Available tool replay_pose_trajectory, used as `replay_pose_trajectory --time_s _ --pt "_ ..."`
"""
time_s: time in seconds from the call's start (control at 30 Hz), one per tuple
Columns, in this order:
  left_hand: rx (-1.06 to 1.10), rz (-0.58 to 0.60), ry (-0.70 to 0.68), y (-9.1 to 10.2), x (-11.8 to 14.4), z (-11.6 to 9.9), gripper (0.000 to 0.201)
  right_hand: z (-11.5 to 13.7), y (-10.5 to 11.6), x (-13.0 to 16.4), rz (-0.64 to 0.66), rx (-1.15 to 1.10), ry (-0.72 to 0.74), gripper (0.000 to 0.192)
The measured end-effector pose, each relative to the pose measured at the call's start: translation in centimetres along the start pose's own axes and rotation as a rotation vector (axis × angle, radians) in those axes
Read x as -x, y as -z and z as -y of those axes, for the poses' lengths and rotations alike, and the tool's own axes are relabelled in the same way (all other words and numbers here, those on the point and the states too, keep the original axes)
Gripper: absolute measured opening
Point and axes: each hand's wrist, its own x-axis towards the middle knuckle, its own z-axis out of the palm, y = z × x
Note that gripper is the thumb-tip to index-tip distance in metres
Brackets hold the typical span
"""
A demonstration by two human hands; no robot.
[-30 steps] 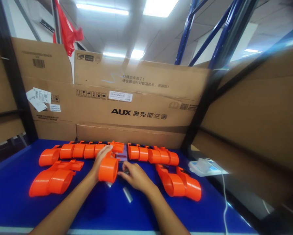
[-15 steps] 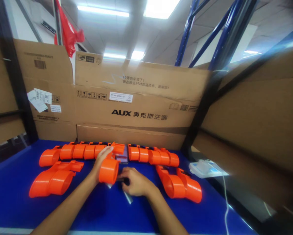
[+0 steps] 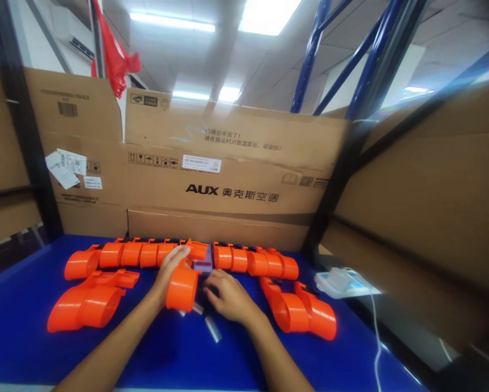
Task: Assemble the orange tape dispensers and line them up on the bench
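Head view, work surface. My left hand [image 3: 169, 275] is wrapped over an orange plastic shell [image 3: 182, 289], a rounded tube-like part held with its open end toward me, just above the blue tabletop [image 3: 19, 348]. My right hand [image 3: 228, 296] lies palm down just beside it, fingers curled toward a small dark item under the fingertips; I cannot tell whether it is gripped or only touched. A short silvery tube [image 3: 212, 329] lies loose on the blue surface, just in front of the right wrist.

Behind the hands, two rows of like orange shells run along the back edge: one row at left [image 3: 122, 255], one at right [image 3: 255, 262], with a small purple block [image 3: 203, 265] between them. A paired orange shell [image 3: 87, 302] lies at near left, another pair [image 3: 301, 310] at near right. The front strip of the tabletop is bare to both sides of my forearms.

Cardboard cartons [image 3: 228, 179] wall the back and the right side. A white device [image 3: 340, 281] with a cable sits at the right edge of the tabletop.
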Motion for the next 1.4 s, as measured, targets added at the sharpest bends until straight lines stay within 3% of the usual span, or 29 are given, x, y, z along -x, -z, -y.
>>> replay_pose_trajectory --time_s 0.13,0.3,0.57,0.77,1.07,1.4 --pt "-0.158 0.02 -0.063 0.1 0.3 0.2 0.037 -0.3 0.3 -0.3 -0.205 -0.142 -0.108 0.018" --pt "-0.252 0.048 -0.046 0.2 0.6 0.6 0.038 -0.3 0.7 -0.7 -0.494 -0.527 -0.206 0.034" --pt "-0.244 0.086 -0.066 -0.8 1.3 0.8 0.044 -0.4 0.6 -1.1 -0.668 -0.896 -0.285 0.032" --pt "-0.252 0.1 -0.043 -0.9 1.4 1.0 0.052 -0.5 0.8 -1.1 -0.685 -0.936 -0.33 0.036" --pt "-0.239 0.124 -0.052 -0.4 0.9 1.5 0.045 -0.5 0.8 -1.0 -0.704 -0.904 -0.338 0.036" --pt "-0.27 0.143 -0.057 -0.3 0.7 1.6 0.047 -0.7 1.0 -0.8 -0.655 -0.716 -0.31 0.036"
